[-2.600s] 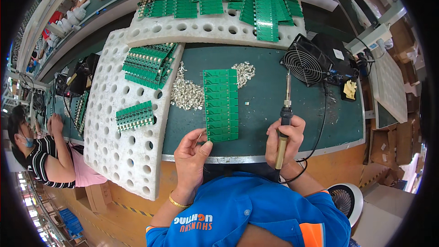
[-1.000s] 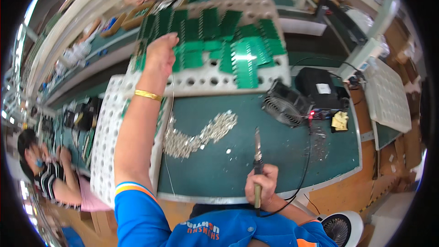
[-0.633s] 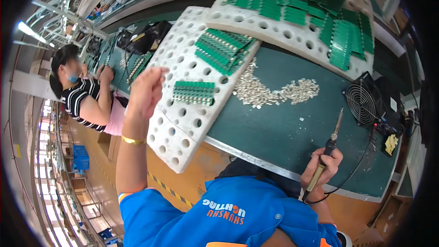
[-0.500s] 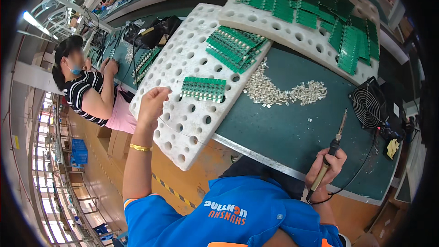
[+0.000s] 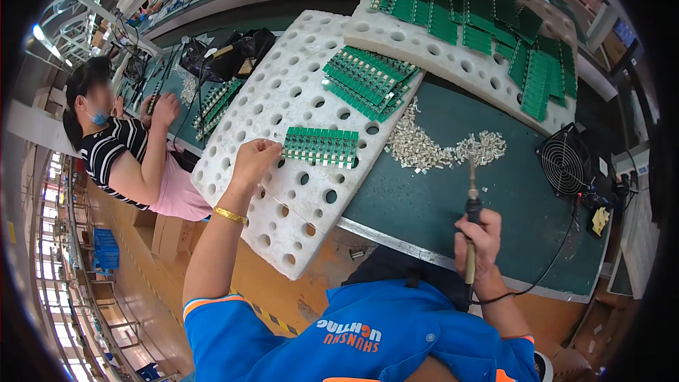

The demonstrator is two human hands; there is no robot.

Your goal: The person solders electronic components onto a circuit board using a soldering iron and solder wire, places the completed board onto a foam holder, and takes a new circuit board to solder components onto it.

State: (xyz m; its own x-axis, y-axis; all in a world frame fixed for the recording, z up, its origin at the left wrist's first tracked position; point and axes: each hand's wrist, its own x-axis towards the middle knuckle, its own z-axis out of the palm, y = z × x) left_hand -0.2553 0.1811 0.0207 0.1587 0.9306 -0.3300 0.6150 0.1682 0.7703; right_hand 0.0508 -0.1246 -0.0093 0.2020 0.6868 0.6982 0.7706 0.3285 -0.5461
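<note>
My left hand (image 5: 256,163) is closed in a pinch at the left end of a green circuit board panel (image 5: 320,147). A thin solder wire (image 5: 293,211) trails from that hand across the white foam board (image 5: 244,134) under the panel. In my right hand (image 5: 481,240) is a soldering iron (image 5: 473,198), its handle wrapped by my fingers. The iron points away from me, and its tip is at the near edge of a heap of small whitish metallic parts (image 5: 417,143). A stack of similar green panels (image 5: 369,81) lies behind the single one.
A second foam slab (image 5: 424,48) at the back carries many overlapping green panels (image 5: 477,7). A black fan (image 5: 564,160) stands at the right beside a yellow sponge (image 5: 600,222) and the iron's cable. At the left a co-worker (image 5: 124,148) sits handling a strip.
My right hand has brought the soldering iron leftward, its tip now at the heap of small parts. My left hand has shifted right, closer to the single panel. The view has shifted slightly.
</note>
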